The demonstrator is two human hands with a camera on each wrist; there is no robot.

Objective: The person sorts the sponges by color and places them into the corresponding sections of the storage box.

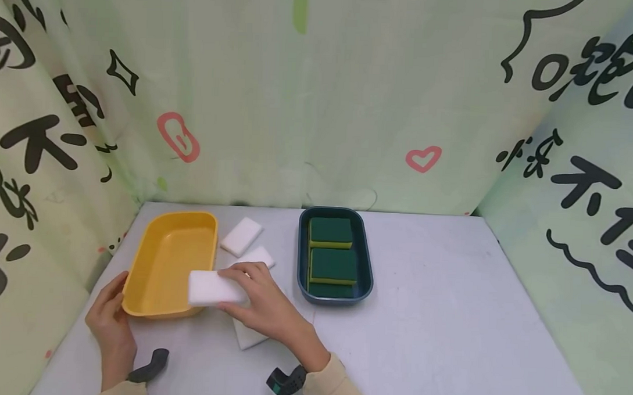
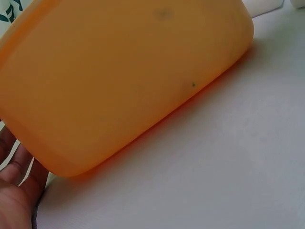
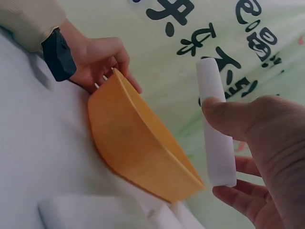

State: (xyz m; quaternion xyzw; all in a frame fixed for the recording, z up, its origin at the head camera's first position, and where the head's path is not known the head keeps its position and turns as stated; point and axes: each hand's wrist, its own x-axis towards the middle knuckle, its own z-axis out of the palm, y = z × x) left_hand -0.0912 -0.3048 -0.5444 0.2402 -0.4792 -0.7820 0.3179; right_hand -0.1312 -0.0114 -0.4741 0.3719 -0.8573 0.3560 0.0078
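We see the right hand [image 1: 263, 303] pinching a white block [image 1: 206, 288] between thumb and fingers. To its left, the left hand [image 1: 112, 324] grips a yellow tray [image 1: 162, 262] by its near corner. Around the right hand, more white blocks [image 1: 242, 237] lie on the counter [image 1: 438, 318], partly hidden, so we cannot count them surely. To its right, a dark blue tray [image 1: 335, 301] holds green sponges [image 1: 333, 264].

A yellow rectangular tub [image 1: 170, 256] with rounded corners sits open side up along the table [image 1: 448, 318]'s left edge; a plain white block [image 1: 203, 289] is held aloft by the tub's near right corner.
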